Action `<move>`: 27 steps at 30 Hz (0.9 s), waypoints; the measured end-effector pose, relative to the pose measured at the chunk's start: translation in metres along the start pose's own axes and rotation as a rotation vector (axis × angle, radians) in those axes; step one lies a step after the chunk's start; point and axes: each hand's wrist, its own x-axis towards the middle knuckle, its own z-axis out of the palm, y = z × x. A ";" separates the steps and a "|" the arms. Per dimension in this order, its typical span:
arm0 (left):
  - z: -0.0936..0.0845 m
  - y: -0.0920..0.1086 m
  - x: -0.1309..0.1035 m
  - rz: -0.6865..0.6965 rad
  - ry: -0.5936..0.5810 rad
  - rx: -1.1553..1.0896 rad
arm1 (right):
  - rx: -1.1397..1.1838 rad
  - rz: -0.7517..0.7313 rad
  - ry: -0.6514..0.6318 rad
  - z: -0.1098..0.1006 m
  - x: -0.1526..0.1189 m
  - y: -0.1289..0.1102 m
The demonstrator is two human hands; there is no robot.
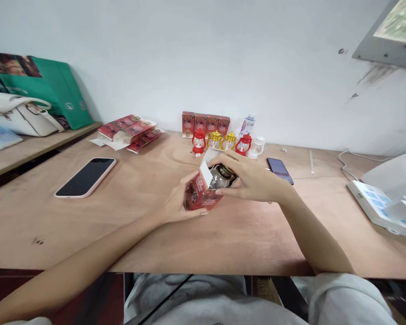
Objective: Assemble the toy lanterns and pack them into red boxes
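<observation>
Left hand (176, 202) clasps the tilted red box (198, 188), seemingly to steady it, while the right hand (253, 178) pinches the black-and-gold lantern (220, 179) at the box's open end

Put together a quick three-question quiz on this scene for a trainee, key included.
1. While the left hand holds an open red box, what does the right hand grip?
A: a phone
B: a black-and-gold lantern
C: a white handbag

2. True or false: the white lantern stands at the right end of its row, next to a red lantern.

3. How many red boxes stand upright, side by side?

Key: 1. B; 2. True; 3. Four.
</observation>
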 end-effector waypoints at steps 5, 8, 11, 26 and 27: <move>0.000 0.002 0.000 -0.002 -0.014 -0.076 | 0.098 0.026 0.056 0.009 0.003 0.006; 0.000 0.001 0.000 -0.019 -0.002 -0.105 | 0.162 0.013 0.111 0.013 0.006 0.012; 0.001 0.001 -0.001 -0.029 0.010 -0.106 | 0.171 -0.017 0.137 0.017 0.009 0.013; 0.004 -0.005 -0.004 0.038 -0.008 -0.103 | 0.106 -0.112 -0.027 0.018 0.011 0.006; 0.004 -0.005 -0.005 0.034 -0.015 -0.097 | 0.119 -0.114 -0.031 0.018 0.011 0.005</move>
